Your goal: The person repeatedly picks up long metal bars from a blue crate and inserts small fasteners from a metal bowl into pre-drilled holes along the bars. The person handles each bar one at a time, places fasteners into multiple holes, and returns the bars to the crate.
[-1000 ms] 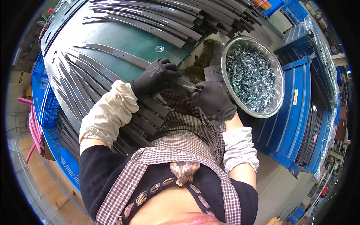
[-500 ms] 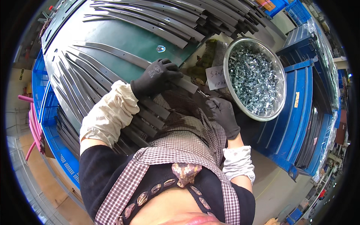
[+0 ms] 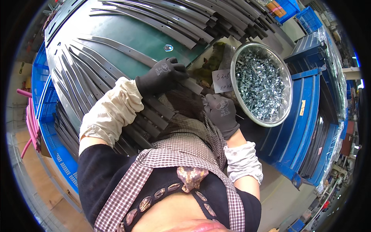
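My left hand [image 3: 164, 75], in a black glove, is closed around a long dark strip [image 3: 116, 48] close to its near end. The strip slants across the green table, and its squared end sticks out past my fingers. Just beyond that end is my right hand [image 3: 221, 112], also gloved, with fingers pinched together. Its fingertips mostly hide a small shiny metal piece at the strip's end. More dark strips [image 3: 87, 69] fan out under my left arm, their near ends over my checked apron [image 3: 189, 143].
A round metal bowl [image 3: 266, 124] of small shiny metal clips [image 3: 261, 83] stands to the right, beside a handwritten paper [image 3: 221, 81]. Further strips [image 3: 154, 19] lie across the table's far side. Blue racks [image 3: 290, 123] stand right; a blue crate [image 3: 58, 150] is left.
My right hand has moved slightly up and left, nearer the strip's end, and turned its back more into view. The metal piece shows less. My left hand keeps its grip; the view has shifted slightly.
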A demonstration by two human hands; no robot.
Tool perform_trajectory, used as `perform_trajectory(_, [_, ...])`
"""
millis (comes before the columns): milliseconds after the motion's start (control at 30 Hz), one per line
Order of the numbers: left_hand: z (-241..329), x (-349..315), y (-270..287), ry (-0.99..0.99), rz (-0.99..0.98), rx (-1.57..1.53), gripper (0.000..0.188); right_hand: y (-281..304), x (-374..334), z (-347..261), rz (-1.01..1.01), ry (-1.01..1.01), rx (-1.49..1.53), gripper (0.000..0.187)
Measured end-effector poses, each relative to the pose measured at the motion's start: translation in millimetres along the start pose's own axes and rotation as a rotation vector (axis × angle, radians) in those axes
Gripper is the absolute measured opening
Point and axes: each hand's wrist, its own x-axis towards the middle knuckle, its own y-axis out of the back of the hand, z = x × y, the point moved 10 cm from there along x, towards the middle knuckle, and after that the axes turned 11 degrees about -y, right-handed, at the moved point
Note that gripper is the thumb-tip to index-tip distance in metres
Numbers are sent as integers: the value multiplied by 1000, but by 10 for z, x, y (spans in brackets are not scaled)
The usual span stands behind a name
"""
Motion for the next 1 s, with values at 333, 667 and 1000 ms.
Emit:
perform_trajectory(333, [34,0,18,-27,-1,-97,40,326,-214,361,31,-19,120,11])
perform_trajectory(667, [-615,-589,428,358,147,-242,19,531,-168,2001,58,-462,-145,41])
perform_trajectory(1000, [-942,-751,589,631,-90,56,28,286,-151,2436,-16,-584,-301,32])
